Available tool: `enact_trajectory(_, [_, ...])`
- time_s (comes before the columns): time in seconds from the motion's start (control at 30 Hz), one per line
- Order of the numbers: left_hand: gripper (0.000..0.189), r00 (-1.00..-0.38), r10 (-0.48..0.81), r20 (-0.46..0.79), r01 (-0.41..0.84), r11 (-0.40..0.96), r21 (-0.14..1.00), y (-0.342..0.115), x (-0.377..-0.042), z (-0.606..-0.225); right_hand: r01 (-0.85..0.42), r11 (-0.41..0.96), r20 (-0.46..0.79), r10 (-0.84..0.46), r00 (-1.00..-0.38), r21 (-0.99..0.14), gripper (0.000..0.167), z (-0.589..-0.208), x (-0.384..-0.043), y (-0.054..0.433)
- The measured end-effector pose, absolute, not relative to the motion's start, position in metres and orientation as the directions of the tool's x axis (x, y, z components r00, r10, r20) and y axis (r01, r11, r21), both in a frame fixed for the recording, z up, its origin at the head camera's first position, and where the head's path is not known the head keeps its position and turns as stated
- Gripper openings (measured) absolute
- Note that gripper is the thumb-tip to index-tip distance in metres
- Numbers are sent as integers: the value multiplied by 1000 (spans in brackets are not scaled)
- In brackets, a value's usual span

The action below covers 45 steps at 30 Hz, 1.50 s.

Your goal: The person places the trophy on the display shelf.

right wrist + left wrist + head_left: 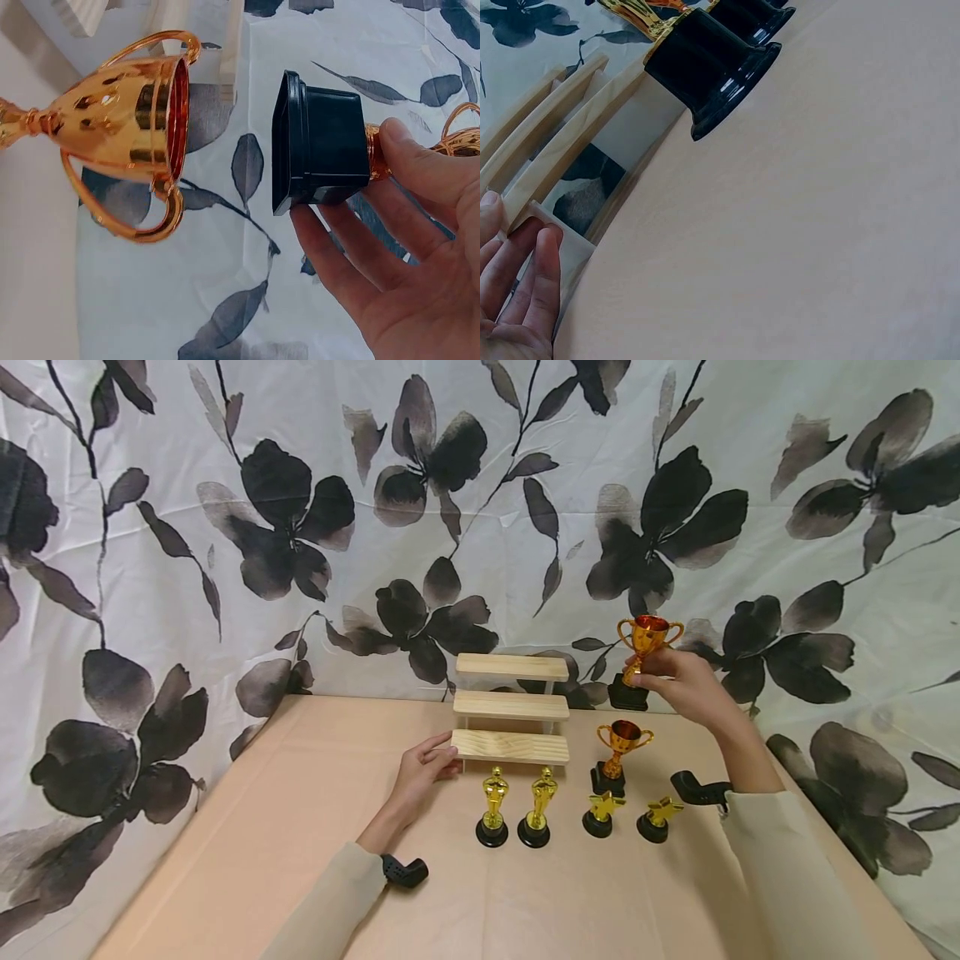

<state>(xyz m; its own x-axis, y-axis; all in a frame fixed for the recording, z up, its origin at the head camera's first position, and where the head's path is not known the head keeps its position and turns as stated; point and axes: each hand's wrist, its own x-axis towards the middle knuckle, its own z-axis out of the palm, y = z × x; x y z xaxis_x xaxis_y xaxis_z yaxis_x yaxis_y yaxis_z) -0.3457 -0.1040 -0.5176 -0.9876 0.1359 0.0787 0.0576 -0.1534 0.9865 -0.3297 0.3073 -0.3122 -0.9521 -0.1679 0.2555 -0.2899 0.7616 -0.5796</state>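
Right hand (682, 683): grips a trophy cup (644, 645) by its stem — apparently leaving the underside free.
Left hand (418, 775): pinches the wooden stand's lowest tier (510, 747) — seemingly steadying it.
Cup's place: aloft, right of the stand.

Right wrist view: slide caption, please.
Right hand holds a black-based gold trophy; a second trophy cup shows at frame left.
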Motion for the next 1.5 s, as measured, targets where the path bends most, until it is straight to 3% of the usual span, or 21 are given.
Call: enact_trajectory(1.5, [47, -989, 121, 86, 68, -153, 986, -102, -348, -520, -351, 776, 256, -250, -934, -524, 30, -312, -394, 239])
